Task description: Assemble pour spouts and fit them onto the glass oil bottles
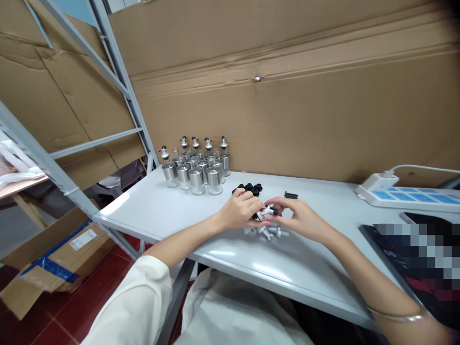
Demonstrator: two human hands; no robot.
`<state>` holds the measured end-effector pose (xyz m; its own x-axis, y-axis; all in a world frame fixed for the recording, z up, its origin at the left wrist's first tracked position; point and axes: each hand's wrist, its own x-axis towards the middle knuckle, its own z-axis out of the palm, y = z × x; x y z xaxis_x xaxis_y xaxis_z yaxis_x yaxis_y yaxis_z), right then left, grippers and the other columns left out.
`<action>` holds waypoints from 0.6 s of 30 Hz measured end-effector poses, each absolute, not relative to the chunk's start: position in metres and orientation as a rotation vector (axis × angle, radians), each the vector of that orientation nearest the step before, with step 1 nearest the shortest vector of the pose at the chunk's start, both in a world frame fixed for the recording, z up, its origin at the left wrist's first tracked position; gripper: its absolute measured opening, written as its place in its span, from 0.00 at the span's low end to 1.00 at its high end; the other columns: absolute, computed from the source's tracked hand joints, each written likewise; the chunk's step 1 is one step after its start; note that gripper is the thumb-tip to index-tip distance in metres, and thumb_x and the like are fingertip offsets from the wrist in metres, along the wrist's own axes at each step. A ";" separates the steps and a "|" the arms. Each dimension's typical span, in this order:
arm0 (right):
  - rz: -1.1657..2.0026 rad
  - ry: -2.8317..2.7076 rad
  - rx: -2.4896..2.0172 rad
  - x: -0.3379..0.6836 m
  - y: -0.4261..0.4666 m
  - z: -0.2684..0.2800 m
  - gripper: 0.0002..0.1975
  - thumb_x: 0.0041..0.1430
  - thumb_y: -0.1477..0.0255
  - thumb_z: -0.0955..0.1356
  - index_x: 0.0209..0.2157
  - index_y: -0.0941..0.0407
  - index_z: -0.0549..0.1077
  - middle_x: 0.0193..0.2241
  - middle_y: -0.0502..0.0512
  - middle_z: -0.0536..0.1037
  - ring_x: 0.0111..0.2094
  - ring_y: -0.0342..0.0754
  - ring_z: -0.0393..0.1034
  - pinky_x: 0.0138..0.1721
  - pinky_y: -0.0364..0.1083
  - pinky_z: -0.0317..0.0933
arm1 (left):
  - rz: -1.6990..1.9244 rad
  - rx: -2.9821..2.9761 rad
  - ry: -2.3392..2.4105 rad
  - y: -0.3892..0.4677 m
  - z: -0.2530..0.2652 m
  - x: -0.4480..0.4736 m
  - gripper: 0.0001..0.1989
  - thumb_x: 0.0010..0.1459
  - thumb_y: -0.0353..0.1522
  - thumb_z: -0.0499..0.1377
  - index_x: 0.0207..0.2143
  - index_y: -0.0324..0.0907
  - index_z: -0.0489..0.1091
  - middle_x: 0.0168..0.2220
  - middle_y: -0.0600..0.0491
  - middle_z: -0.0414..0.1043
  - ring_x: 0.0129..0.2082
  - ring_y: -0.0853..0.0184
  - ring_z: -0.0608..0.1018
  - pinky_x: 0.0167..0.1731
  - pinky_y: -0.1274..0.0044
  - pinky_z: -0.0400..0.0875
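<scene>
My left hand (pixel 241 210) and my right hand (pixel 301 219) meet near the front of the table. Between them is a silver-and-black pourer spout (pixel 266 212). The left fingers are wrapped round its body, and the right thumb and fingers pinch its black end. Beneath my hands lie several loose silver spout pieces (pixel 268 233). Just behind my left hand sits a cluster of black round stoppers (pixel 254 188), partly covered by the fingers. A few thin black parts (pixel 291 195) lie beyond my right hand.
Several glass bottles with steel bands (pixel 197 178) stand at the back left of the white table (pixel 172 211), some topped with pourers. A power strip (pixel 413 197) with a plugged-in charger lies right, near a dark-screened device (pixel 391 258). Cardboard (pixel 287 124) walls the back.
</scene>
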<state>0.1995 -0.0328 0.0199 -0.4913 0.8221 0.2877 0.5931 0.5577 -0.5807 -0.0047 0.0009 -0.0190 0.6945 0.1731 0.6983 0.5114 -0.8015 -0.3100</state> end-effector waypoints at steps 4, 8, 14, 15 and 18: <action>0.480 -2.255 -0.993 0.192 -0.040 0.021 0.17 0.55 0.55 0.65 0.30 0.56 0.73 0.25 0.54 0.75 0.26 0.46 0.67 0.31 0.45 0.62 | -0.979 -2.399 -0.499 -0.003 -0.020 -0.006 0.16 0.59 0.46 0.53 0.36 0.42 0.65 0.27 0.54 0.70 0.33 0.66 0.71 0.38 0.71 0.56; 0.444 -2.244 -0.968 0.191 -0.045 0.022 0.15 0.58 0.61 0.63 0.28 0.57 0.72 0.23 0.53 0.74 0.25 0.44 0.66 0.27 0.42 0.60 | -1.126 -2.315 -0.485 -0.003 -0.019 -0.008 0.12 0.59 0.42 0.55 0.37 0.42 0.63 0.29 0.54 0.70 0.32 0.67 0.70 0.37 0.72 0.58; 0.529 -2.207 -0.975 0.196 -0.038 0.018 0.16 0.60 0.60 0.63 0.34 0.57 0.74 0.28 0.55 0.77 0.26 0.44 0.67 0.26 0.42 0.59 | -1.202 -2.511 -0.509 0.003 -0.023 -0.014 0.20 0.58 0.46 0.54 0.46 0.42 0.57 0.39 0.48 0.71 0.37 0.65 0.73 0.38 0.71 0.64; 0.525 -2.198 -0.965 0.197 -0.037 0.017 0.16 0.60 0.59 0.63 0.35 0.57 0.75 0.29 0.56 0.77 0.27 0.44 0.67 0.26 0.42 0.59 | -1.205 -2.563 -0.531 0.005 -0.023 -0.015 0.21 0.59 0.47 0.53 0.47 0.42 0.57 0.39 0.48 0.71 0.36 0.66 0.74 0.38 0.71 0.65; 0.471 -2.220 -0.910 0.198 -0.033 0.015 0.17 0.61 0.60 0.62 0.39 0.56 0.76 0.29 0.56 0.76 0.26 0.44 0.65 0.26 0.42 0.58 | -1.180 -2.679 -0.545 0.007 -0.025 -0.016 0.21 0.60 0.47 0.51 0.47 0.42 0.56 0.37 0.49 0.72 0.32 0.67 0.75 0.37 0.72 0.67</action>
